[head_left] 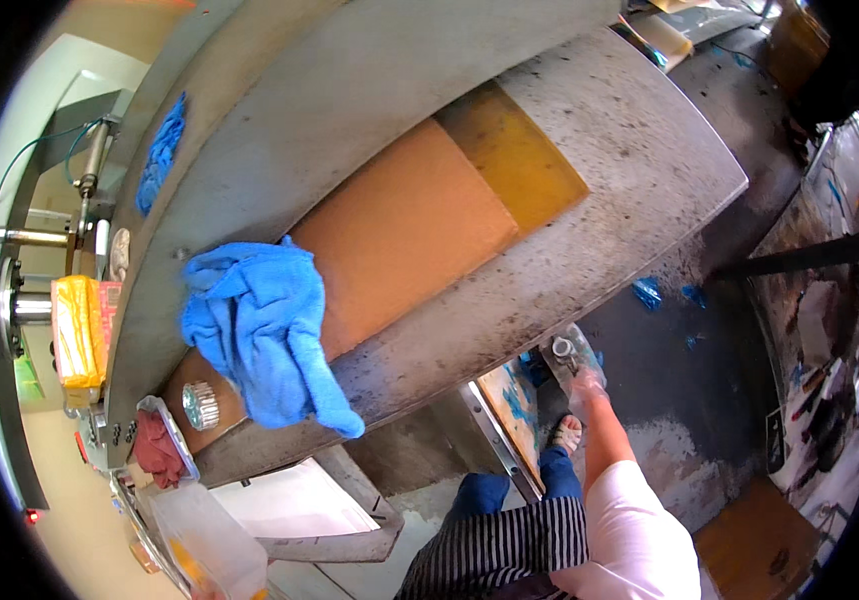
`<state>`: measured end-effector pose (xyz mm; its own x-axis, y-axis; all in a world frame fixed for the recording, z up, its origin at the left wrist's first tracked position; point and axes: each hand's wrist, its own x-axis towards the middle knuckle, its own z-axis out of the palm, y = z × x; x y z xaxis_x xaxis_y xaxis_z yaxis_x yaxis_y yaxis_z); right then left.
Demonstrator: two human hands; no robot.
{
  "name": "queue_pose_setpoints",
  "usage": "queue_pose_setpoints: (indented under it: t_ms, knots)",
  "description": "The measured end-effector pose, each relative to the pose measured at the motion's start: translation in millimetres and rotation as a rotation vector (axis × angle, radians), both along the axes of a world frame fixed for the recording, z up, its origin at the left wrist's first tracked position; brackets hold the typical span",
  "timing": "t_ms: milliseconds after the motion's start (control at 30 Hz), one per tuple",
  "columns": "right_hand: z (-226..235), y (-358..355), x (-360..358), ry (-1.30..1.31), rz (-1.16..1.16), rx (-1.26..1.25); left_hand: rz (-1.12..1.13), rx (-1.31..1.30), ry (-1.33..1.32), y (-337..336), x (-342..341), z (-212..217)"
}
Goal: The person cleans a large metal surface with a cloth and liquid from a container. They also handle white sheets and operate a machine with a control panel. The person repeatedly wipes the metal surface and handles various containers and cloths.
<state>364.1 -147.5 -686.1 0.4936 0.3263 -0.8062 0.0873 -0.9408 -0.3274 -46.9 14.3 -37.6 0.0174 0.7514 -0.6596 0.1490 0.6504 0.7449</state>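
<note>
I had the right hand [581, 378] stretched down and away from the body, wearing a thin clear glove and closed around a small clear bottle [561, 352] with a pale cap, held out over the dark, stained floor [649, 400]. The left hand was out of view, so I could not tell what it was doing. The bottle sat well apart from the long grey desk [599, 150], whose middle carried an orange sheet [399, 230] butted against a yellow one [514, 150]. A crumpled blue cloth [264, 330] lay draped over the near edge of that orange sheet, untouched, with a small fluted metal cup [201, 405] just beside it. By my judgement the wiping work was not yet under way: the cloth lay idle, the bottle was in hand but not yet brought to the sheets
</note>
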Motion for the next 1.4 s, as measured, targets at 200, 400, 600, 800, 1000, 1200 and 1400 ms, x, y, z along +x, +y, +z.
queue_pose_setpoints:
  t_ms: [200,400,600,800,1000,1200,1400]
  knots:
    - [83.3,-16.1,-14.8,-0.330,0.033,0.378,0.002,0.020,-0.047,-12.7,-20.7,7.8]
    - [364.1,41.4,-49.6,-0.288,-0.103,1.082,-0.042,0.018,-0.235,-27.6,-42.6,17.1]
    - [587.3,169.9,-62.2,-0.754,0.119,1.281,-0.076,0.017,-0.291,-37.9,-64.0,16.3]
    - [606.9,257.3,-52.5,-0.609,0.367,0.696,-0.248,0.066,-0.298,-20.7,-67.9,17.9]
    - [629.0,151.8,-45.7,-0.290,0.269,0.515,-0.381,0.044,-0.285,-10.6,-38.3,18.0]
    - [603.4,-113.4,-71.4,0.578,-0.863,0.935,-0.595,-0.070,-0.287,-28.3,-7.4,-25.0]
    - [616.8,-346.3,-123.1,0.388,-1.368,1.026,-0.856,-0.137,-0.436,-107.6,107.9,-23.2]
